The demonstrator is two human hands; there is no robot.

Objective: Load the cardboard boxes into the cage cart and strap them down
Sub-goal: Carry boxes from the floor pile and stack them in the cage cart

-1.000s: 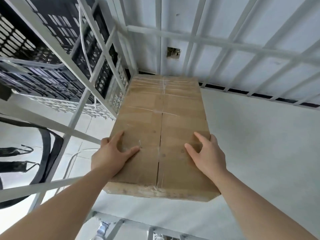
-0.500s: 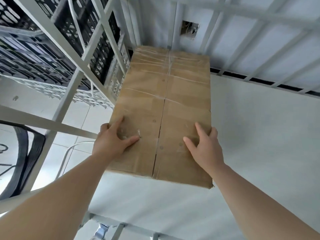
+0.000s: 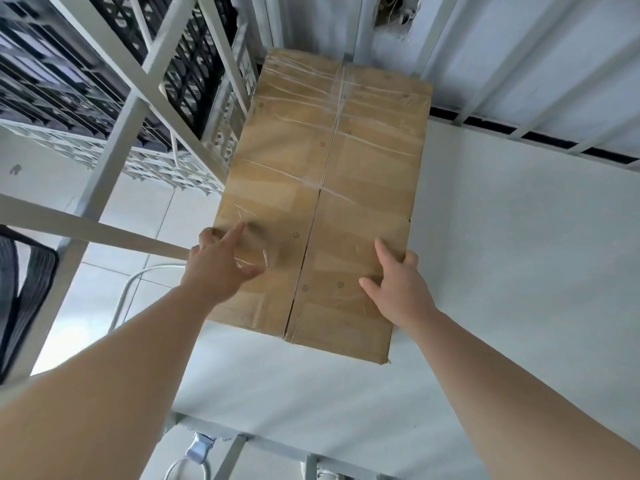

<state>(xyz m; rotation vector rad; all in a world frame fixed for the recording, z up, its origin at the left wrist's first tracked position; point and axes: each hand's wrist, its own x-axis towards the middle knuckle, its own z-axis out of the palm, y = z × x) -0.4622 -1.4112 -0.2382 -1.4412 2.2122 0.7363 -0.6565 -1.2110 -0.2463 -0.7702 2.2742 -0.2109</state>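
Two bare forearms reach in from the near edge, and both hands are on one cardboard box (image 3: pixel 322 188). The left hand (image 3: pixel 221 268) lies on the lid by the left long edge. Its forefinger and thumb are straight on the card, and the other fingers bend down over that edge. The right hand (image 3: pixel 398 289) mirrors it, with thumb and forefinger spread on top and the remaining fingers hooked over the right long edge. So each hand grips a side of the box towards its nearer end.

The box lies flat and lengthwise on the white floor (image 3: pixel 502 271) of the cage cart (image 3: pixel 114 161). It sits close along the left side bars (image 3: pixel 221 50), and its far end is in the corner where the rear bars (image 3: pixel 485 81) meet them.

By its look it is stiff, broad and shallow, so it should slide as one piece. The centre seam (image 3: pixel 311 244) gapes untaped on the near half, so the flaps could lift if pulled there. Clear tape (image 3: pixel 337 95) crosses the far half and would likely be slick under a palm. The long edges are the sound hold. Its weight cannot be read.

Outside the left bars hangs a dark strap (image 3: pixel 27 289). Farther off stand black crates (image 3: pixel 52 81).
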